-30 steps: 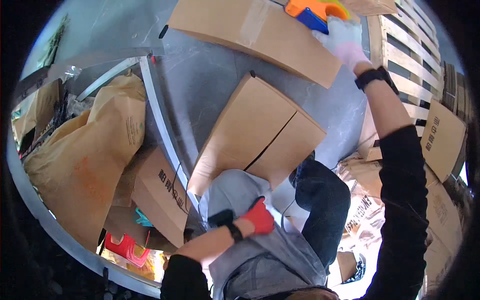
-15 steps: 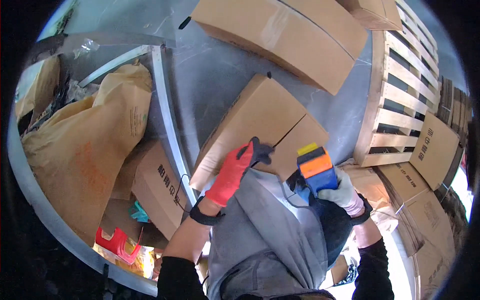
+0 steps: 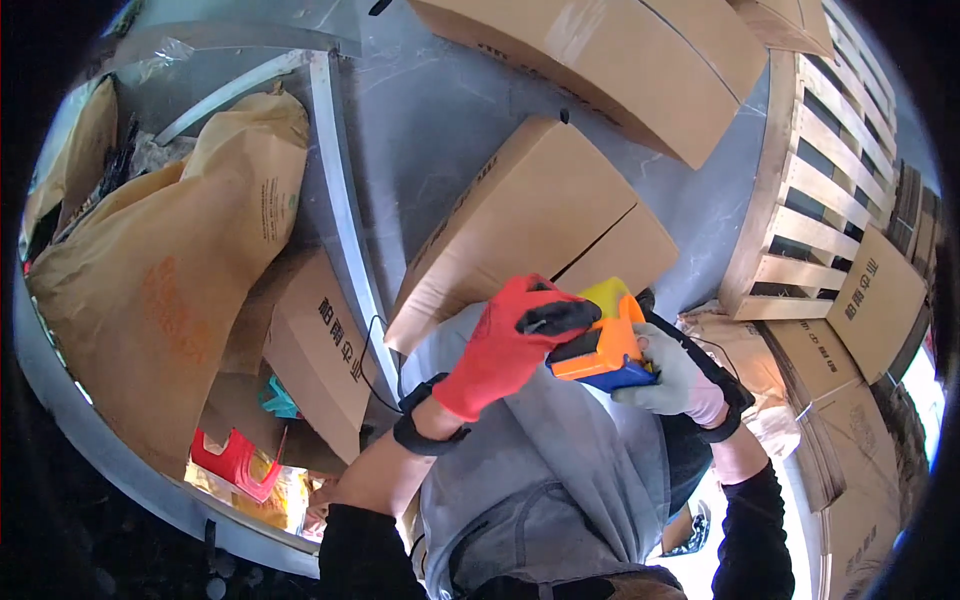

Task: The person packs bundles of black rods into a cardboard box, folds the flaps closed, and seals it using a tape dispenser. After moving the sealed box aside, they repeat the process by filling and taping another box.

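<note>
My right hand (image 3: 672, 370), in a pale grey glove, grips a chunky orange, blue and yellow handheld device (image 3: 600, 352), its exact kind unclear. Bent over the device's left side, my left hand (image 3: 515, 335), in a red glove with black fingertips, has its fingers closed against the yellow and orange part. What lies under those fingertips is hidden. Both hands are above my lap, in front of grey clothing. Just beyond them a closed cardboard box (image 3: 545, 215) lies on the floor, with a dark line across its top.
A larger cardboard box (image 3: 610, 60) lies farther off. On the right stand a wooden pallet (image 3: 815, 190) and stacked cartons (image 3: 850, 440). To the left a metal frame (image 3: 335, 170) borders a big brown paper sack (image 3: 190, 270), a tilted carton (image 3: 325, 350) and a red plastic piece (image 3: 238, 464).
My left hand has moved right, from over the box onto the device. The device has turned and shifted slightly left and down in my right hand. The whole view has shifted a little.
</note>
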Action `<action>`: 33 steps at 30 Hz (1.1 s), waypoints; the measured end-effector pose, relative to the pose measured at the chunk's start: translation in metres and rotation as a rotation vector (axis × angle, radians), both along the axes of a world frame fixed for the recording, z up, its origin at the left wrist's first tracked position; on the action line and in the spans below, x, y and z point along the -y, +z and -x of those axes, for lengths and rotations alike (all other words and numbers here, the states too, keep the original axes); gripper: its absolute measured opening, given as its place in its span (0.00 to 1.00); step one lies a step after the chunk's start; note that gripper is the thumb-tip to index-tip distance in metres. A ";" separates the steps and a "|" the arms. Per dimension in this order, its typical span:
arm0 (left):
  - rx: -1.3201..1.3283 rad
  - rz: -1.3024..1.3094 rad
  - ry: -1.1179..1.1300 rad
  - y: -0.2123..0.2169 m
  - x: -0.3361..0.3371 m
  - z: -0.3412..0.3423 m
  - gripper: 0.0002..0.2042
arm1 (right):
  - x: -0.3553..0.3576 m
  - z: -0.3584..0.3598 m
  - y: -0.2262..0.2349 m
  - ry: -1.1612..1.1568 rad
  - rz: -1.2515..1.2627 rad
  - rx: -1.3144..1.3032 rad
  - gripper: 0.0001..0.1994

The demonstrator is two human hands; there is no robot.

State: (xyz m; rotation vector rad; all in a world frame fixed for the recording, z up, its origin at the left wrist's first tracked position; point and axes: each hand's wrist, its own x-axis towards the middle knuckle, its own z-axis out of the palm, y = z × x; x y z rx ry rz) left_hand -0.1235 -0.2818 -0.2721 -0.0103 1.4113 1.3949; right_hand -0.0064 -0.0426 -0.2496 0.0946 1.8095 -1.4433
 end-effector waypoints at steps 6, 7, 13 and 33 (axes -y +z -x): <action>-0.755 0.126 0.038 0.011 0.003 -0.021 0.20 | 0.008 0.001 0.003 0.024 -0.205 -0.277 0.28; -0.758 0.126 0.036 0.010 0.005 -0.023 0.20 | 0.008 0.003 0.004 0.001 -0.218 -0.263 0.28; -0.610 0.333 0.289 -0.035 0.029 -0.025 0.14 | 0.028 -0.001 0.000 -0.061 -0.228 0.132 0.27; -0.333 0.504 0.350 -0.254 0.121 0.068 0.13 | 0.008 -0.121 -0.009 -0.254 -0.363 0.460 0.25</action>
